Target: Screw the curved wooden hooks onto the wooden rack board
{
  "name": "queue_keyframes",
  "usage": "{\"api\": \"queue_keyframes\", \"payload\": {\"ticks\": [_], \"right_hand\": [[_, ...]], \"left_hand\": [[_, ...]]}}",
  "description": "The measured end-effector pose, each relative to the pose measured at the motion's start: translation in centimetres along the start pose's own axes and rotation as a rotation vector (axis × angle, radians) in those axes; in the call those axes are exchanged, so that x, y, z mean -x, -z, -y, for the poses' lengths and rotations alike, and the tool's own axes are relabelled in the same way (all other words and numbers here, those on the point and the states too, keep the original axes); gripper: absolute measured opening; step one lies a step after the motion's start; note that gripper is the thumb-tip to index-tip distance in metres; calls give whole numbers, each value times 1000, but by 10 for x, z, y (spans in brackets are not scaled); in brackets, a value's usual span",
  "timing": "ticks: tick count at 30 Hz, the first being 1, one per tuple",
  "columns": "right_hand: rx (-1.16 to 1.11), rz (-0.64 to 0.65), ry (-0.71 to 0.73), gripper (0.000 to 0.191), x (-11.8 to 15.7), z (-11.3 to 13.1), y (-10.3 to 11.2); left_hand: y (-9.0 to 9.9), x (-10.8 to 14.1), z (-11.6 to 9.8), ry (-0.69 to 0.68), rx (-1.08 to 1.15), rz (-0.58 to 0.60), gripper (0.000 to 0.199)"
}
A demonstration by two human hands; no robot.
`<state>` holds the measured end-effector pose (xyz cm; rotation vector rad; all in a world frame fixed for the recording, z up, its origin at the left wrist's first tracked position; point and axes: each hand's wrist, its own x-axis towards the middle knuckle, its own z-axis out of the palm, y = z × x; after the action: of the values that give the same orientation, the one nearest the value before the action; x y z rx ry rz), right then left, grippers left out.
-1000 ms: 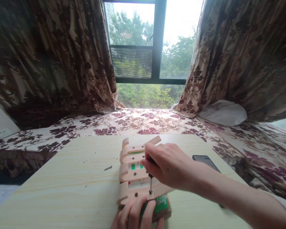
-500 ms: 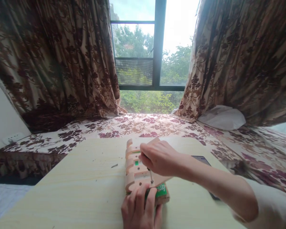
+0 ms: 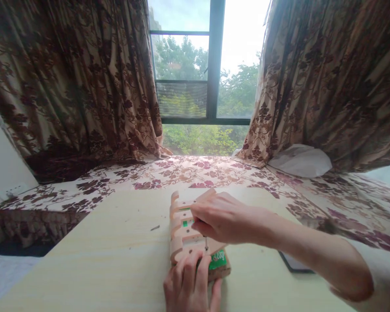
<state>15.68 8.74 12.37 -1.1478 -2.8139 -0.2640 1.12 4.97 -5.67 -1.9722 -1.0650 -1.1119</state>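
A pale wooden piece point(image 3: 177, 251) with a scalloped left edge, slots and several small dark screw holes or heads lies on a green-labelled block point(image 3: 218, 260). My left hand point(image 3: 191, 281) grips its near end, fingers over the top edge and thumb against the block's side. Above the wood my right hand point(image 3: 217, 219) is closed around what looks like a screwdriver point(image 3: 206, 243). Only its thin metal shaft shows, with the tip at a spot near the wood's near right corner. The handle is hidden in my fist.
Everything stands on a pale wood-grain table point(image 3: 100, 260). A small dark sliver point(image 3: 155, 227) lies left of the wood. Under my right forearm a phone-like dark device point(image 3: 295, 264) is partly covered. Beyond are a floral-covered ledge point(image 3: 195, 171), a white bag point(image 3: 300, 160) and curtains point(image 3: 123, 86).
My right fist has turned a little and dropped slightly, and its forearm has lowered, covering the device's far part. The shaft stands more upright. My left hand keeps its hold.
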Motion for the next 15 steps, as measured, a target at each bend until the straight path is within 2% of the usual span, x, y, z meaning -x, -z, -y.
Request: {"api": "queue_keyframes", "payload": {"ticks": [4,6,12,15], "right_hand": [[-15,-95,-268,28,2,-4,-19],[-23,-83,-299,30,5,-8,-17],[-116,62,-74,12,13,-5,15],[-103,38,-8,15,11,0,12]], "left_hand": [[-1,1,-6,96,40,-17,21],[-1,1,-7,132,60,-18,20],[-1,-1,1,0,0,-10,30],[-2,0,0,35,14,-24,27]]}}
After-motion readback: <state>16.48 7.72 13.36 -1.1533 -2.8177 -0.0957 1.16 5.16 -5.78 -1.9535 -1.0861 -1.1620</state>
